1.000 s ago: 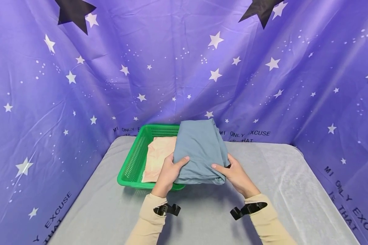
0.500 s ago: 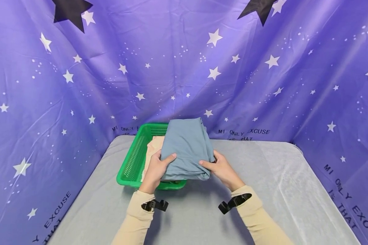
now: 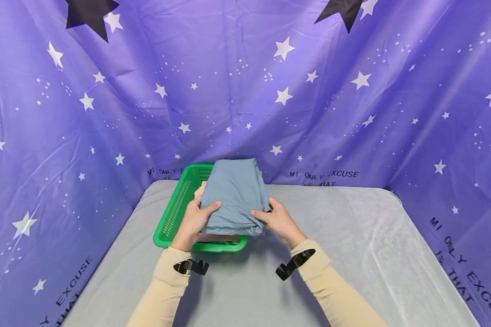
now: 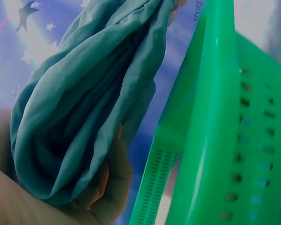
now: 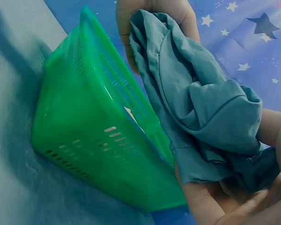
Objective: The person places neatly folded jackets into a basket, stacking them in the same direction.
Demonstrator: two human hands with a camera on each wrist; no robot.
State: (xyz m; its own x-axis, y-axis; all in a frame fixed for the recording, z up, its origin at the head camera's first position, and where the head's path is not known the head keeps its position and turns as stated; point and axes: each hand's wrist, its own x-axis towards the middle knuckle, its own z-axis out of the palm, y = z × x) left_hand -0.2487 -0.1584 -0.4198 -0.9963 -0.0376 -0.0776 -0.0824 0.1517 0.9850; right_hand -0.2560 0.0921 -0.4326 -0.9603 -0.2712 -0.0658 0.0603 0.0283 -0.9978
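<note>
A folded blue-grey garment (image 3: 235, 193) hangs above the green plastic basket (image 3: 169, 225), held level between both hands. My left hand (image 3: 194, 222) grips its left edge, thumb on top and fingers underneath. On the opposite edge my right hand (image 3: 282, 222) holds it the same way. In the left wrist view the thick folded layers of the garment (image 4: 84, 98) sit between thumb and fingers. From the right wrist, the garment (image 5: 201, 103) shows above the rim of the basket (image 5: 107, 98). A peach-coloured folded cloth (image 3: 200, 190) inside the basket is mostly hidden beneath it.
The basket stands at the back left of a table covered with grey cloth (image 3: 352, 254). A purple star-patterned curtain (image 3: 237, 91) surrounds the table at the back and sides. A black strap with a camera mount (image 3: 191, 267) is on each wrist.
Both hands have carried the blue-grey garment leftward, from the basket's right side to over it. It now covers most of the peach cloth.
</note>
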